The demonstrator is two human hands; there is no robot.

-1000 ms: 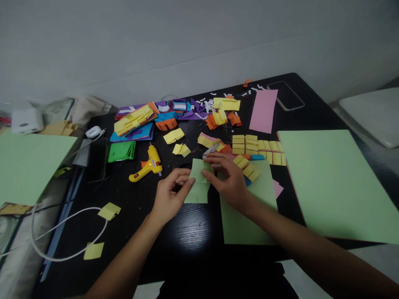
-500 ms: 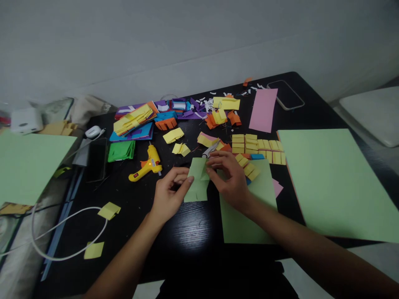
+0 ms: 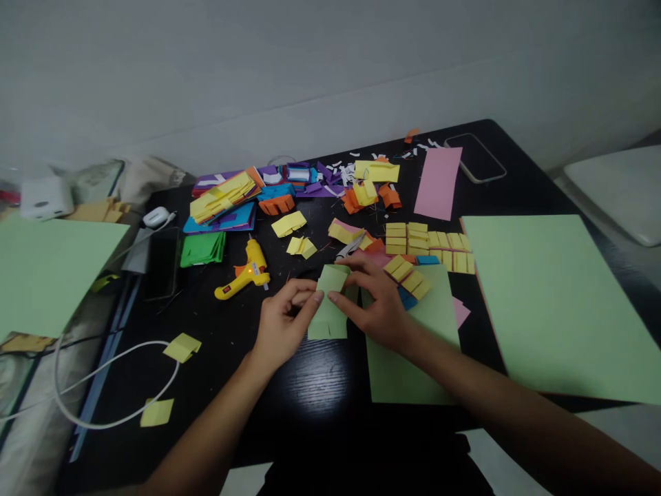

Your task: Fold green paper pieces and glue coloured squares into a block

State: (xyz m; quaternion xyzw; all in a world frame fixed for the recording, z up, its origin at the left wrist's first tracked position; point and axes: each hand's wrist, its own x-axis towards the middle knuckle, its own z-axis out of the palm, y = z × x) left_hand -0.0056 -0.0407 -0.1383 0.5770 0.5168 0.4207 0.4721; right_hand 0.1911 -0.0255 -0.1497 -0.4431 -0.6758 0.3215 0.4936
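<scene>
A small light-green paper piece point(image 3: 328, 322) is between my hands above the black table, its upper part folded over toward me. My left hand point(image 3: 283, 318) pinches its left edge between thumb and fingers. On the right side, my right hand point(image 3: 376, 303) grips the folded upper part with thumb and fingertips. Just beyond the paper lie grey scissors point(image 3: 351, 246), their handles partly hidden. Under my right forearm rests a larger light-green sheet point(image 3: 413, 372). Folded yellow paper pieces point(image 3: 407, 277) lie beside my right hand.
A yellow glue gun point(image 3: 250, 270) lies left of my hands, near a green paper stack point(image 3: 203, 249). Coloured papers and scraps line the back. At right are a big light-green sheet point(image 3: 558, 303), a pink sheet point(image 3: 438, 183) and a phone point(image 3: 475, 158). A white cable point(image 3: 116, 427) loops at left.
The top of the small green paper has been bent over toward me. My right hand has shifted slightly left and down, closer to my left hand.
</scene>
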